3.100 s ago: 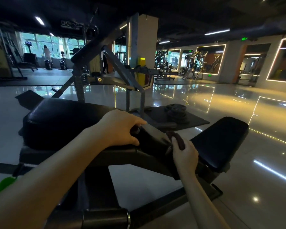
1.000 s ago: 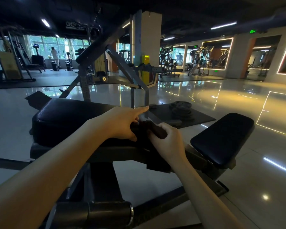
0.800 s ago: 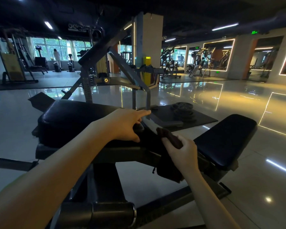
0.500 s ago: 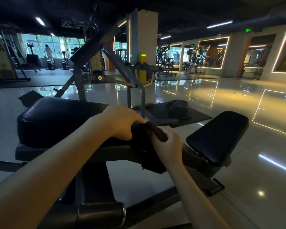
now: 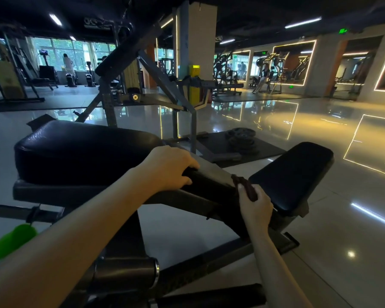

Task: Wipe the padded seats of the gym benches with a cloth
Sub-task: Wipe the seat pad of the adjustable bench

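A black gym bench stands before me, with a large back pad (image 5: pixel 80 152) on the left and a smaller seat pad (image 5: pixel 291 172) on the right. Between them runs a narrow dark part of the bench (image 5: pixel 211 181). My left hand (image 5: pixel 169 167) rests on its left end, fingers curled over the edge. My right hand (image 5: pixel 255 205) grips a dark cloth (image 5: pixel 246 187) and presses it on the right end of that narrow part, just short of the seat pad.
The bench frame (image 5: pixel 187 274) and its floor bars lie below my arms. A green object (image 5: pixel 12 240) hangs at the lower left. Weight plates (image 5: pixel 241 138) lie on a dark mat behind. A metal rack (image 5: pixel 156 81), a pillar (image 5: pixel 197 41) and other machines stand farther back on the glossy floor.
My right hand has slid the cloth to the right along the narrow part, away from my left hand and toward the seat pad. My left hand stays in place.
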Tool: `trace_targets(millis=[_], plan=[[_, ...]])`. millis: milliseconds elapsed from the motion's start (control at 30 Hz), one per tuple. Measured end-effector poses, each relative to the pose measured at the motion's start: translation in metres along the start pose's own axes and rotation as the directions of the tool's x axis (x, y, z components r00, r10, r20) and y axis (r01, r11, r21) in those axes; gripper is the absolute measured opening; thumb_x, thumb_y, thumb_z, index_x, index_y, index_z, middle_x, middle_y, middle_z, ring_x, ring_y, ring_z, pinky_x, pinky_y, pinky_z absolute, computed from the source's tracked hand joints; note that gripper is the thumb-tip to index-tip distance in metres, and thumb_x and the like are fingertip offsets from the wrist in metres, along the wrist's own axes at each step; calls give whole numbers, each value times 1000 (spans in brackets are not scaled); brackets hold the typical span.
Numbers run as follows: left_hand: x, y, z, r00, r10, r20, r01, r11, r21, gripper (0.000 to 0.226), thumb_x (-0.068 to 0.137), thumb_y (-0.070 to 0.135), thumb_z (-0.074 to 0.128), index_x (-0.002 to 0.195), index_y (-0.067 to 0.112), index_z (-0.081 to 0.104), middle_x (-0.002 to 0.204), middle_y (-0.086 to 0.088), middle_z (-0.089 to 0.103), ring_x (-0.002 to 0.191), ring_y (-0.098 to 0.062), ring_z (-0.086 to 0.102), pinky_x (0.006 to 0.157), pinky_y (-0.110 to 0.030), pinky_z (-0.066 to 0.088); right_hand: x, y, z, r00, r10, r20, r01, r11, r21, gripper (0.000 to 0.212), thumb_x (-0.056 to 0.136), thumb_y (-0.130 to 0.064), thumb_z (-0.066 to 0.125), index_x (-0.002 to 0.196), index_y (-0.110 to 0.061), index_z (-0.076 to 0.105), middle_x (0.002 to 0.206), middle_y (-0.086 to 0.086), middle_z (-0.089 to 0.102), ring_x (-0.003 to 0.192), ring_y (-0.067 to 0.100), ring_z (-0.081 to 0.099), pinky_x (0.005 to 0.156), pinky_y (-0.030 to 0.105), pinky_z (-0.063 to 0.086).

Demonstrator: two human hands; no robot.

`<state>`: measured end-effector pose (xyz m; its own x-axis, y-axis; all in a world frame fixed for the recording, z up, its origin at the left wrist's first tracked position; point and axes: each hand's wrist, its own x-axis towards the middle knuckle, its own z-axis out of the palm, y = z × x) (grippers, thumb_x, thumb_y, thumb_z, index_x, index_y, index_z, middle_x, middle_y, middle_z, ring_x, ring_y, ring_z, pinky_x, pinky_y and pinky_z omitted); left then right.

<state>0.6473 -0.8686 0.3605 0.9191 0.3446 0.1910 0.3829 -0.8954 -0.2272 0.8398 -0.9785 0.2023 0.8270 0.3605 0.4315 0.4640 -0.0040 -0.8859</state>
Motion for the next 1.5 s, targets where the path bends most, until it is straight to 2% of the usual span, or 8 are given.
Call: trace_targets(millis=[67,200,267,700,967,1200,1367,1500], plan=[[0,0,2,1000,8,-11,-8,1000,5,47,94,44,57,140,41,46,138,8,53,122,-11,52,92,-27,43,-6,-5,2,1000,-5,-8,5,1000,19,19,93,-36,62,99,-19,68,91,-4,65,88,10,61,87,41,53],[2,0,3,1000,19,-24,-19,1000,19,47,93,43,59,138,44,46,132,13,55,117,-8,53,90,-25,44,-24,-40,19,937,-334,102,325,941,93,20,93,-34,63,94,-14,67,86,-8,61,82,3,58,76,13,44],[2,-2,3,999,16,-39,-16,1000,4,47,93,44,59,138,45,45,130,14,56,116,-7,53,90,-25,45,-22,-40,25,913,-389,120,380,921,90,20,92,-34,62,89,-14,65,84,-7,59,79,6,57,72,11,41],[1,0,12,997,27,-68,-25,999,39,53,94,49,55,144,45,37,145,16,45,128,-5,47,96,-22,39,2,49,-8,999,40,20,-41,996,74,7,95,-25,63,95,-18,61,88,-2,61,82,4,57,67,16,41],[-1,1,9,999,15,-36,-12,997,73,54,94,48,55,144,47,34,148,17,43,131,-5,44,100,-25,39,49,124,-48,881,465,-86,-472,874,-112,31,98,-37,57,118,-14,61,109,14,62,107,36,57,91,42,45],[0,1,8,999,3,-46,0,997,79,53,92,53,56,141,50,37,143,21,46,126,-1,47,97,-23,41,36,110,-26,894,428,-129,-422,904,72,30,97,-37,57,120,-20,66,113,2,64,111,23,57,103,47,45],[3,6,5,1000,-15,3,15,994,111,52,93,55,53,142,51,35,142,23,45,124,1,46,94,-20,39,12,82,-20,979,196,-57,-192,979,60,8,98,-29,58,105,-30,61,94,-15,59,88,-3,54,74,16,37],[10,29,7,998,-54,39,45,978,202,51,96,52,49,144,42,36,140,12,47,119,-9,52,91,-26,48,23,89,-18,968,234,-88,-229,971,60,13,100,-30,55,103,-18,56,92,-5,57,82,4,52,68,25,39]])
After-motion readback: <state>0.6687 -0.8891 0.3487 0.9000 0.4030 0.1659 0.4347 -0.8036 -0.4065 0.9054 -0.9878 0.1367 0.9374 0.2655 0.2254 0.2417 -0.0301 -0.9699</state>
